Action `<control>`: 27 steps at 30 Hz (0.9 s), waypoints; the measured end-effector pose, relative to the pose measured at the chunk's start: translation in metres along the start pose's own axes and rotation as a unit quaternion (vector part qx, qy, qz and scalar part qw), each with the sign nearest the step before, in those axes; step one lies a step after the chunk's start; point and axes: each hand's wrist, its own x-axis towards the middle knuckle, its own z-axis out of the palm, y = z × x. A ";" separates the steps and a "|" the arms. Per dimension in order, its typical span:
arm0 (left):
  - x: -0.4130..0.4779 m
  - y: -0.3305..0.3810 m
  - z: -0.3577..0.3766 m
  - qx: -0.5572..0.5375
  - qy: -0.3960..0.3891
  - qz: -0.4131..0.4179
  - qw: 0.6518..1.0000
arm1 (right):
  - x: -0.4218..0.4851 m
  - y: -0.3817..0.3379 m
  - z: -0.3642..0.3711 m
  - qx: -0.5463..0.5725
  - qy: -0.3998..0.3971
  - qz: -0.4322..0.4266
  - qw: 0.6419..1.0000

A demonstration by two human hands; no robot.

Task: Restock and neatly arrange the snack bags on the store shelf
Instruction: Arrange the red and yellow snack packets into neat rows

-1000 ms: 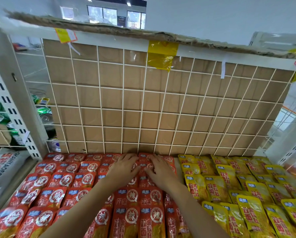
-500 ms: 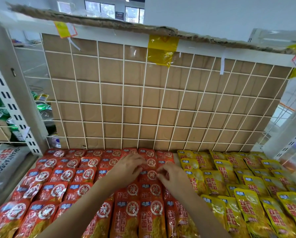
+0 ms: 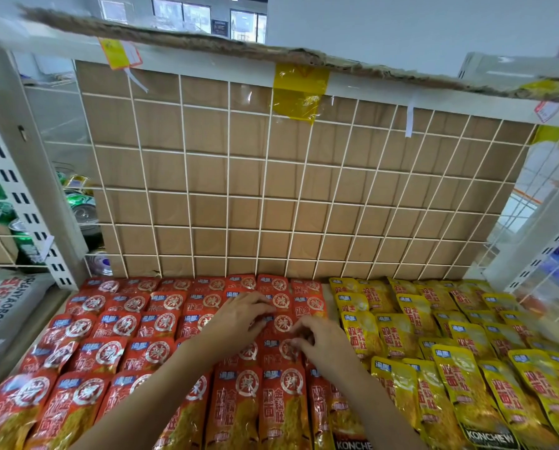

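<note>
Red foil snack bags (image 3: 148,352) lying flat in overlapping rows, directly in front of the white wire grid (image 3: 271,203) on its left part. Long axis of each bag running from the grid toward the front, top end pointing to the grid, printed face up. To the right of them, also in front of the grid, yellow foil snack bags (image 3: 450,368) laid in the same direction, with some near the right end turned a little askew. Behind the grid, a flat brown cardboard sheet (image 3: 206,177).

Compared with one second ago: both hands then flat and close together on the back rows, almost at the foot of the grid; now drawn away from the grid toward the middle rows and a little apart from each other. Order of the red rows looking the same.

Left hand (image 3: 236,319) palm down on the red foil snack bags, fingers lightly bent and spread, tips pressing on one bag, grasping nothing. Right hand (image 3: 323,342) farther from the grid than the left one, fingers curled down, tips and thumb meeting on a red bag beneath. Whether pinching the foil or only pushing it, cannot tell.
</note>
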 end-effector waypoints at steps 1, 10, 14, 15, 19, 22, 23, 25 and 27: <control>0.000 0.000 0.000 0.004 -0.002 -0.002 1.000 | 0.000 0.000 -0.001 0.006 -0.001 -0.001 1.000; 0.000 0.000 0.002 0.007 -0.002 -0.013 1.000 | 0.001 0.001 0.000 0.021 0.000 0.006 1.000; -0.001 0.000 0.003 0.004 -0.004 -0.017 1.000 | 0.001 0.001 0.001 0.021 0.001 0.010 1.000; -0.001 0.000 0.003 0.003 -0.002 -0.016 1.000 | 0.001 0.002 0.001 0.022 0.000 0.009 1.000; -0.002 0.004 0.001 -0.009 0.005 -0.019 1.000 | -0.001 0.003 0.002 0.032 0.016 0.009 0.999; -0.004 0.015 -0.004 -0.015 0.008 -0.007 1.000 | -0.007 0.008 -0.003 0.057 0.046 0.016 0.997; -0.006 0.020 -0.005 -0.016 0.004 0.004 1.000 | -0.010 0.010 -0.005 0.060 0.054 0.021 0.997; -0.013 0.031 -0.005 -0.017 -0.019 0.039 0.999 | -0.015 0.017 -0.010 0.058 0.066 0.029 0.996; -0.022 0.040 -0.002 -0.025 -0.060 0.074 0.995 | -0.020 0.023 -0.013 0.050 0.072 0.039 0.995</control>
